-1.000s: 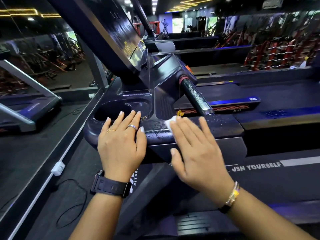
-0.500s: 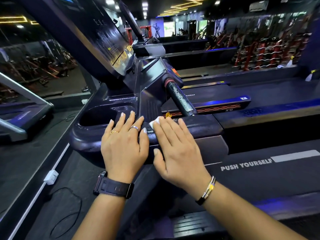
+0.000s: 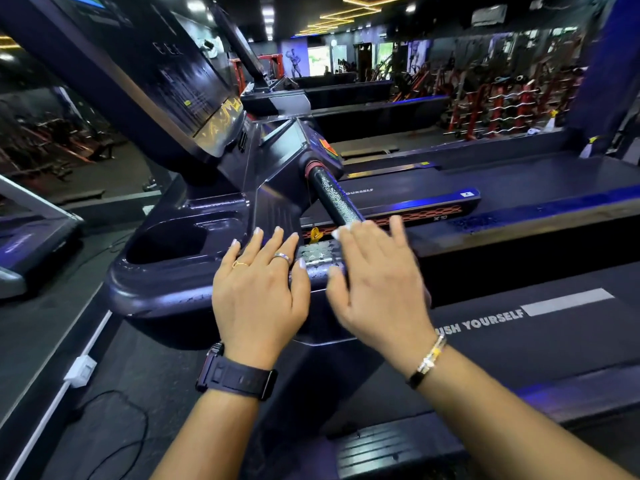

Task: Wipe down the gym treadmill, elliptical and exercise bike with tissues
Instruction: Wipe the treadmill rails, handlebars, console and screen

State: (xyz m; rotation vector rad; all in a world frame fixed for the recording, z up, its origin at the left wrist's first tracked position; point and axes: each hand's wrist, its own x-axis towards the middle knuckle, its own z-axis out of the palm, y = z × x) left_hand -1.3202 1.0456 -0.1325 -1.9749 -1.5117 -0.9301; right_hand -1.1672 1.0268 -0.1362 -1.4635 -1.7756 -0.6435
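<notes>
Dim gym, a treadmill [image 3: 166, 282] console ledge close in front. The left hand [image 3: 258, 296] lies flat on it. Just right, the blurred right hand [image 3: 379, 289], fingers straight, presses a white tissue [image 3: 341, 231]. The handlebar [image 3: 330, 195] slants away beyond its fingertips.

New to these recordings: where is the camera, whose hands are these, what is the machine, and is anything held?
This one picture comes from a camera worn on the person's head, looking forward and down, so both arms enter from below. The machine is a gym treadmill; its dark console ledge carries droplets. The left hand, wearing a watch, lies flat on the ledge beside the cup holder. The right hand, wearing a bracelet, is blurred; its straight fingers lie on the ledge below the handlebar, with a scrap of white tissue showing at the fingertips. Neither hand grips anything.
</notes>
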